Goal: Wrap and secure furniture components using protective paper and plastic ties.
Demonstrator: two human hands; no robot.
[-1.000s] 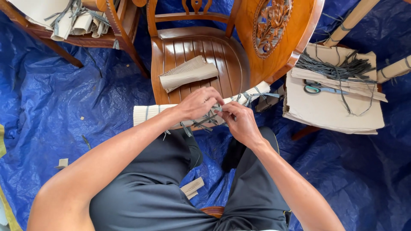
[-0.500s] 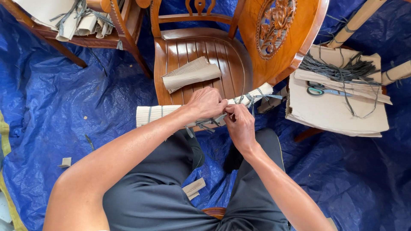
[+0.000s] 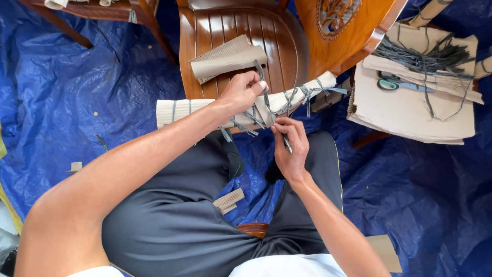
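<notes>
A long roll of corrugated cardboard [image 3: 177, 109] is wrapped around the front rail of a wooden chair [image 3: 287, 41], bound with several grey plastic straps [image 3: 307, 95]. My left hand [image 3: 241, 93] rests on the wrap and pinches the upper end of one grey strap. My right hand [image 3: 289, 146], just below the roll, grips the lower end of the same strap [image 3: 266, 100] and holds it taut. A second folded cardboard piece [image 3: 228, 59] lies on the chair seat behind my left hand.
A stack of cardboard sheets [image 3: 410, 107] at right carries a bundle of grey straps [image 3: 430, 56] and green-handled scissors [image 3: 392, 82]. Blue tarpaulin [image 3: 77, 102] covers the floor. Small cardboard offcuts [image 3: 229, 201] lie on my lap and the tarp. Another wooden chair leg [image 3: 66, 25] is at upper left.
Both hands have separated: the left lifted onto the roll and the right dropped below it, drawing a grey strap tight between them. The camera has moved closer.
</notes>
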